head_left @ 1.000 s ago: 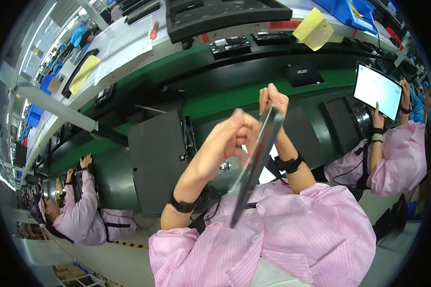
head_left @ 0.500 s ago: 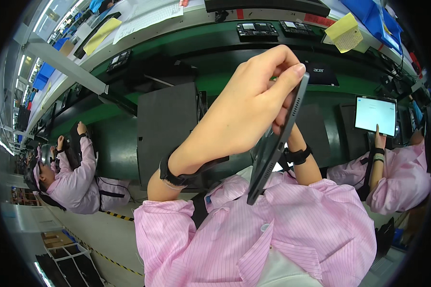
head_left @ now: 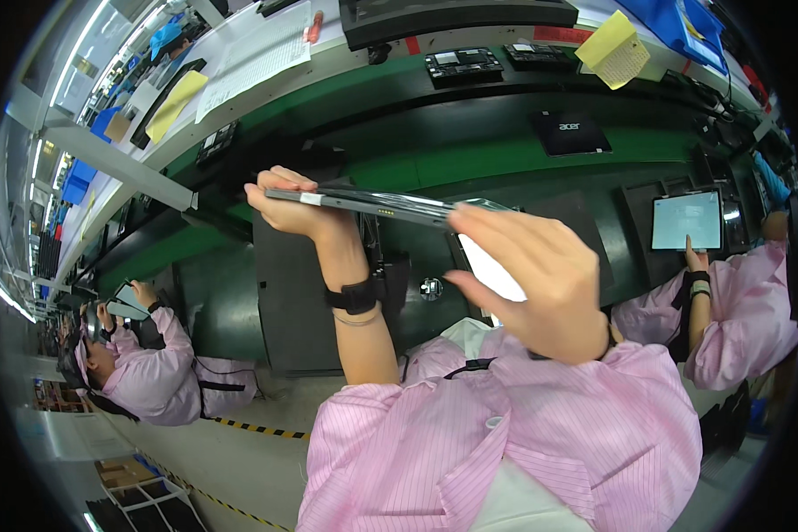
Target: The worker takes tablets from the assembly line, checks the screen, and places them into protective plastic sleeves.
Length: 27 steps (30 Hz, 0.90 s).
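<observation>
A thin dark tablet (head_left: pixel 377 208), seen almost edge-on, is raised above the bench in front of me. My left hand (head_left: pixel 288 202) is closed around its left end, palm turned up and fingers curled over the edge. Clear, shiny film shows along the tablet's upper face. At the right end, my right hand (head_left: pixel 545 275) has its fingers stretched out, fingertips touching the edge and thumb held apart below. Beneath that hand is a bright white panel (head_left: pixel 490 269), partly covered; its kind I cannot make out.
A dark pad (head_left: pixel 297 310) lies on the green bench (head_left: pixel 213 293), with a small round part (head_left: pixel 430 288) nearby. Farther back are a black tablet cover (head_left: pixel 569 133) and opened devices (head_left: pixel 463 66) below a shelf. Co-workers (head_left: pixel 151 355) sit on both sides, the right one touching a lit tablet (head_left: pixel 687 222).
The tablet has swung from a steep tilt to nearly level, moving left. My left hand now grips its left end, while my right hand has come up over the right end.
</observation>
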{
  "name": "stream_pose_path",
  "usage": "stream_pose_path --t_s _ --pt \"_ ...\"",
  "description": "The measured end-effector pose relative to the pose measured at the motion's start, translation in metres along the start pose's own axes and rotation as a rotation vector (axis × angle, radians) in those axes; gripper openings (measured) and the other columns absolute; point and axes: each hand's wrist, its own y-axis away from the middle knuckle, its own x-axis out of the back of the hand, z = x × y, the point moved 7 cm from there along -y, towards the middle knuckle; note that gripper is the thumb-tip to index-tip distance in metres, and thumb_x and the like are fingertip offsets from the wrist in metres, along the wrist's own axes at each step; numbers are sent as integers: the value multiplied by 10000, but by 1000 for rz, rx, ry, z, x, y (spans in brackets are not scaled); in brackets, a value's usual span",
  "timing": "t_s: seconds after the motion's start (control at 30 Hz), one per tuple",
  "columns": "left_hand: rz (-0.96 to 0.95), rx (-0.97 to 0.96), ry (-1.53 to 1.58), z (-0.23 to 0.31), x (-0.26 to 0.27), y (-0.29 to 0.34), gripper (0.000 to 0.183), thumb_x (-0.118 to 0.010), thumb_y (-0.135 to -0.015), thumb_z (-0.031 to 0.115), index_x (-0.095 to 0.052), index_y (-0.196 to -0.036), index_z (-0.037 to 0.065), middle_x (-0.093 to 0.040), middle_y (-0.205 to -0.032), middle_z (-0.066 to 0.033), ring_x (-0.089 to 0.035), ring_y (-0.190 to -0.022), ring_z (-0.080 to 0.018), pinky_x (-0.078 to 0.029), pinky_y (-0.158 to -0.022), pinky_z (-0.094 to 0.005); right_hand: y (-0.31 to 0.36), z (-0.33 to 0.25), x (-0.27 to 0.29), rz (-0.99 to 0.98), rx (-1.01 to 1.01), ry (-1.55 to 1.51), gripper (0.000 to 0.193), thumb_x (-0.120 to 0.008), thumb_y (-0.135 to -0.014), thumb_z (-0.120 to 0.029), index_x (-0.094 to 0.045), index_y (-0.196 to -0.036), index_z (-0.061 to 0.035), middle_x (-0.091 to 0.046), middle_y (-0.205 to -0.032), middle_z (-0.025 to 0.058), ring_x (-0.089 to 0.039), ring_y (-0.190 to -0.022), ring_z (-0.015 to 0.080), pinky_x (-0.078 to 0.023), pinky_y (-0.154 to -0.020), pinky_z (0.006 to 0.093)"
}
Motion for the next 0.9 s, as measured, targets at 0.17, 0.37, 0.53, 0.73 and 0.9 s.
stream_pose_path --t_s 0.17,0.37,0.53,0.73,0.9 --pt "-74 7 77 11 -3 -19 427 -252 -921 248 -299 -512 130 -325 -447 -23 -285 -374 -106 -243 -388 -216 25 37 16 -72 -297 -393 281 -750 -634 0 -681 -906 19 -684 -878 133 -665 -743 224 -503 -679 296" --pt "-142 -83 -34 21 -15 -27 461 -260 -924 270 -294 -485 134 -304 -423 -21 -262 -359 -107 -213 -375 -222 42 70 -9 -60 -586 -802 121 -668 -713 24 -676 -831 51 -675 -805 136 -630 -713 180 -482 -654 268" --pt "-319 -28 78 31 -44 -14 482 -272 -944 266 -331 -493 108 -329 -396 -28 -273 -329 -103 -212 -341 -233 50 122 -66 13 -792 -954 158 -604 -839 -115 -660 -781 21 -659 -789 108 -607 -693 129 -479 -598 234" --pt "-556 188 -85 22 -73 19 500 -253 -942 257 -375 -481 106 -378 -403 -56 -325 -371 -136 -290 -387 -248 42 138 -81 141 -855 -911 190 -571 -888 -175 -605 -832 3 -608 -729 55 -602 -667 115 -481 -548 211" --pt "-1010 263 763 -22 -83 -5 519 -198 -953 255 -442 -519 107 -434 -425 -56 -413 -396 -203 -399 -416 -325 -23 125 -59 183 -440 -642 123 -520 -907 -93 -620 -930 -26 -527 -627 -21 -413 -463 5 -322 -377 184"
